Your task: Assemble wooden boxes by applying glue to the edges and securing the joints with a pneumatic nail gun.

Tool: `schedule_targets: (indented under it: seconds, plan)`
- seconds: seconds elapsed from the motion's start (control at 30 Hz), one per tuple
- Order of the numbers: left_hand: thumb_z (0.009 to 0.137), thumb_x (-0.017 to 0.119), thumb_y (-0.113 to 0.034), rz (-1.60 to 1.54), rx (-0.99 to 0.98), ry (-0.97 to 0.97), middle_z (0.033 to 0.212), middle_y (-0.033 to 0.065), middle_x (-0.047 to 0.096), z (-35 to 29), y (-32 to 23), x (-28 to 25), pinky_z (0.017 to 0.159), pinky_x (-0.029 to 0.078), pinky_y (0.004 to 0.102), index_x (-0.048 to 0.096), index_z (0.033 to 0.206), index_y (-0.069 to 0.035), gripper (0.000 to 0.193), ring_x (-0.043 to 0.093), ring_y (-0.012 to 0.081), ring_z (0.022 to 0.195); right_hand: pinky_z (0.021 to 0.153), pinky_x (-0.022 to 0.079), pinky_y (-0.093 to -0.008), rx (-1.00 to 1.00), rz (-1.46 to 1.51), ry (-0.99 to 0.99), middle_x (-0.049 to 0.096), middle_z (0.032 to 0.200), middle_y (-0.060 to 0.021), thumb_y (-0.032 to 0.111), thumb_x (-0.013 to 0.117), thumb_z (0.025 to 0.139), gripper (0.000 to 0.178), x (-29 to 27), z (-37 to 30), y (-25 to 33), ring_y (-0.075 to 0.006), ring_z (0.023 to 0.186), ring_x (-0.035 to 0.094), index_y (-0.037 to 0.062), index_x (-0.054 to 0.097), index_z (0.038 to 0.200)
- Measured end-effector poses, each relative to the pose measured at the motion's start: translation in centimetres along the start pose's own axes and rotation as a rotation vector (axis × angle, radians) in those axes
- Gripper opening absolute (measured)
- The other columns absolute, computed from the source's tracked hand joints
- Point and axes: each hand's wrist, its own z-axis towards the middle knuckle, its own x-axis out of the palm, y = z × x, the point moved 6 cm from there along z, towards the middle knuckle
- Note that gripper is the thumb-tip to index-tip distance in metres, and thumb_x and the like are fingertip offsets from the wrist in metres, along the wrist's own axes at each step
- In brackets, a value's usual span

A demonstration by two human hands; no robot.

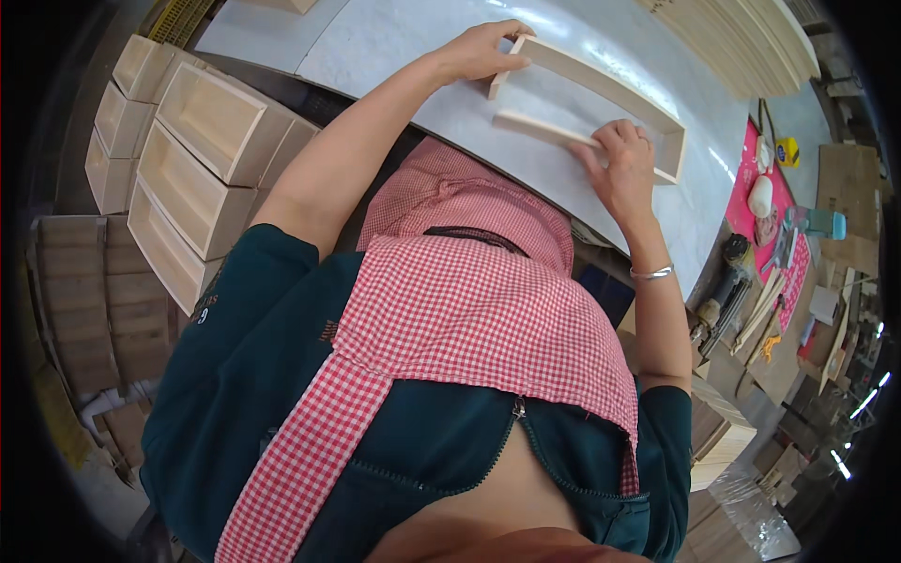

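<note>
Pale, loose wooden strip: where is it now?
In the head view, the strip is in the right hand, upper right of centre, by the open side of the pale, three-sided wooden frame.

Woodworking workshop: stacked bare-wood boxes (pixel 188 178), pile of boards (pixel 737 42), broad pale worktable (pixel 366 52), strip lights (pixel 871 395).

Free passage over tabletop (pixel 690 94) between obstacles: wooden frame (pixel 605 80) and board stack (pixel 727 33).
</note>
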Motion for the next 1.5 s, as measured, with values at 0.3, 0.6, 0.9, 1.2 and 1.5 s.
schedule_targets:
  seconds: [0.3, 0.6, 0.9, 1.2, 1.5]
  plan:
    - [0.087, 0.075, -0.028, -0.345, -0.162, -0.053, 0.124, 0.0106, 0.066, -2.7, -0.7, 1.3, 0.074, 0.06, 0.0325, 0.06, 0.131, -0.012, 0.049, 0.068, 0.0221, 0.087, 0.071, 0.048, -0.0331, 0.215, 0.124, 0.094, 0.067, 0.074, -0.0045, 0.031, 0.076, 0.087, 0.026, 2.6, 0.0, -1.0, -0.0218, 0.068, 0.063, 0.0083, 0.065, 0.087]
    - [0.076, 0.086, -0.019, -0.458, -0.067, 0.191, 0.12, 0.0147, 0.063, -4.4, 1.0, 2.2, 0.073, 0.056, 0.0273, 0.034, 0.155, -0.009, 0.095, 0.063, 0.0202, 0.081, 0.07, 0.047, -0.0327, 0.195, 0.105, 0.065, 0.067, 0.073, -0.0051, 0.028, 0.077, 0.087, 0.023, 2.3, -0.1, -1.1, -0.0214, 0.067, 0.062, 0.0084, 0.065, 0.088]
    - [0.07, 0.086, -0.009, -0.106, 0.074, 0.104, 0.123, 0.017, 0.057, -4.6, 0.0, 1.9, 0.073, 0.052, 0.0281, 0.021, 0.16, -0.006, 0.111, 0.058, 0.0214, 0.081, 0.073, 0.044, -0.0317, 0.131, 0.114, -0.125, 0.065, 0.076, -0.0035, 0.038, 0.08, 0.082, 0.033, 2.6, 2.0, 2.4, -0.0198, 0.07, 0.061, 0.0093, 0.065, 0.088]
    - [0.068, 0.085, -0.007, -0.098, 0.143, 0.082, 0.126, 0.0169, 0.057, -4.5, -0.1, 2.1, 0.073, 0.053, 0.03, 0.023, 0.158, -0.004, 0.11, 0.059, 0.0228, 0.081, 0.069, 0.039, -0.03, 0.271, 0.041, -0.202, 0.061, 0.08, -0.0015, 0.044, 0.083, 0.074, 0.039, 6.0, 5.2, 6.7, -0.0167, 0.069, 0.054, 0.0114, 0.064, 0.082]
    - [0.07, 0.085, -0.009, -0.123, 0.148, 0.06, 0.129, 0.0173, 0.057, -4.8, -0.3, 2.1, 0.072, 0.053, 0.0307, 0.026, 0.156, -0.002, 0.105, 0.059, 0.0226, 0.081, 0.067, 0.037, -0.03, 0.055, 0.319, -0.33, 0.062, 0.089, 0.0009, 0.02, 0.078, 0.078, 0.018, 4.9, 4.7, 6.6, -0.016, 0.07, 0.051, 0.014, 0.073, 0.094]
